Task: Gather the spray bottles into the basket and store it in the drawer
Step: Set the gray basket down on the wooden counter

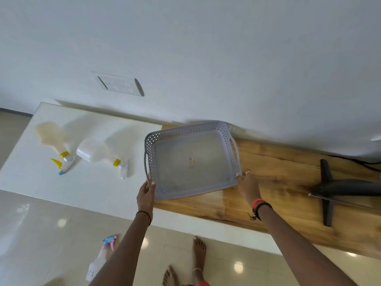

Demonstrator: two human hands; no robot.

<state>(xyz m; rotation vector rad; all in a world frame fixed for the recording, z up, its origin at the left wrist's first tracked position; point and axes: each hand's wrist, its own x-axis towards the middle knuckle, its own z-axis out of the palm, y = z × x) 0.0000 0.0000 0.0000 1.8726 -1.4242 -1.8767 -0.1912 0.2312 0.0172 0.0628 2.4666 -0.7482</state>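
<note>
A person stood at a low counter (pixel 51 188), both arms reaching forward to a grey lattice-sided basket (pixel 192 159). The left hand (pixel 146 194) gripped the basket's near left corner, thumb over the rim. The right hand (pixel 248 186), wearing a ring, touched the near right corner with its fingertips; whether it actually gripped could not be told. The basket held no bottles, only a small scrap at its centre, too blurred to identify. It sat where the counter's white part met its wooden part (pixel 278 182). Left of the left hand, two spray bottles lay on their sides on the white surface: a yellowish one (pixel 51 137) farther away, and a white one (pixel 92 150) just beside the basket, both with yellow collars. A third bottle (pixel 99 263) with a pink and blue trigger lay on the tiled floor (pixel 41 234) under the left forearm. Right of the right hand stood a black stand (pixel 327 190). No label or writing could be read anywhere.
</note>
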